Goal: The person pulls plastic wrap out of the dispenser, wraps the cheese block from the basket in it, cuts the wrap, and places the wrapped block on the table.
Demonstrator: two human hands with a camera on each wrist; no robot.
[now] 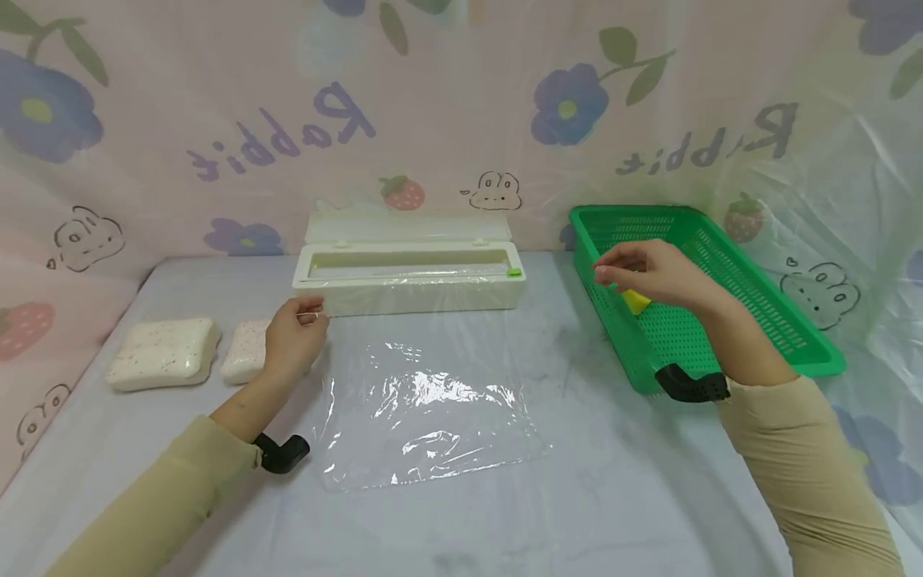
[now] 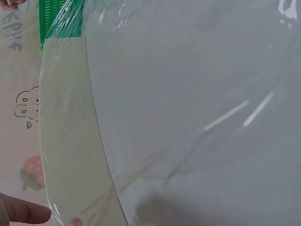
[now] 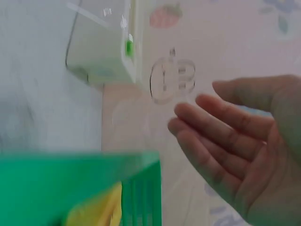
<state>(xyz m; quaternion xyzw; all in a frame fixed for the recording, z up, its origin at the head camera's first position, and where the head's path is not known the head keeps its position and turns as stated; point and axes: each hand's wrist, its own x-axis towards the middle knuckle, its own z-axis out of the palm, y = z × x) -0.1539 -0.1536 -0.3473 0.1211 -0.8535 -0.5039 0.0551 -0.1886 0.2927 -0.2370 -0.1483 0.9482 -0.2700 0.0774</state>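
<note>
A sheet of clear plastic film (image 1: 433, 417) comes out over the front of a white film dispenser box (image 1: 404, 298) and lies on the table. My left hand (image 1: 294, 335) pinches the film at its left edge, by the box's front left corner. In the left wrist view, a finger of my left hand (image 2: 26, 209) shows at the bottom left beside the film. Over the left rim of a green basket (image 1: 750, 264) hovers my right hand (image 1: 652, 272), holding nothing. Its fingers are loosely bent in the right wrist view. A yellow object (image 1: 636, 302) lies inside the basket, partly hidden.
Two pale speckled blocks with rounded corners, a larger block (image 1: 164, 353) and a smaller block (image 1: 243, 353), lie on the left; my left hand partly covers the smaller. The box's lid (image 1: 407, 227) stands raised. A small green slider (image 1: 513, 272) sits at its right end. A printed curtain (image 1: 461, 104) hangs behind.
</note>
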